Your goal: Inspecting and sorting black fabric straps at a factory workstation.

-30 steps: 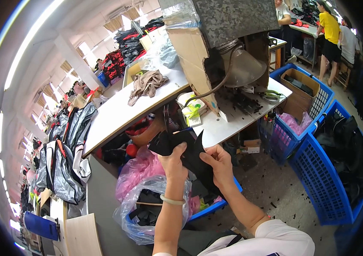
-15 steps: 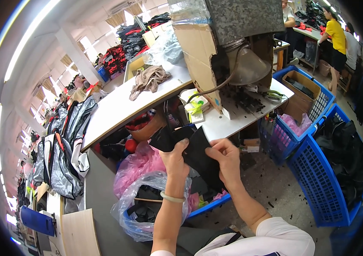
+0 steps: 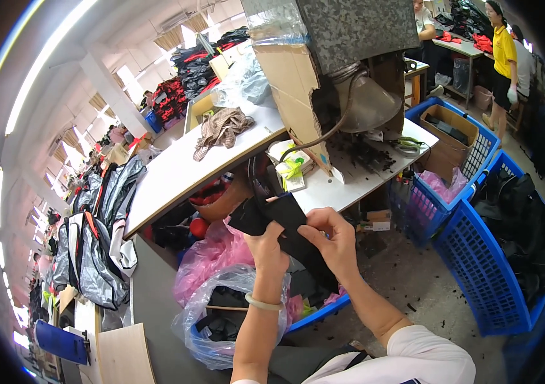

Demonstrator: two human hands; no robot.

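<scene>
Both hands work on black fabric pieces (image 3: 290,217) held up in front of me. My left hand (image 3: 267,251) is closed around their left part, thumb on top. With thumb and fingers my right hand (image 3: 333,240) pinches the right edge of the same fabric. One dark strip hangs from the hands down toward a blue basket (image 3: 314,318). Lining that basket is a clear plastic bag (image 3: 197,307) with dark pieces inside. Pink plastic (image 3: 205,256) bulges just left of my left hand.
A white table (image 3: 170,173) carries a checked cloth (image 3: 222,130). On its right part stands a machine with a metal hood (image 3: 357,32) and cardboard side. Blue baskets (image 3: 487,269) with black material stand at right. Silver and black garments (image 3: 90,256) lie left. Co-workers (image 3: 504,51) are behind.
My right hand has come left, closer to my left hand, and the fabric's top edge has dropped and folded over. A background co-worker in yellow has lowered an arm.
</scene>
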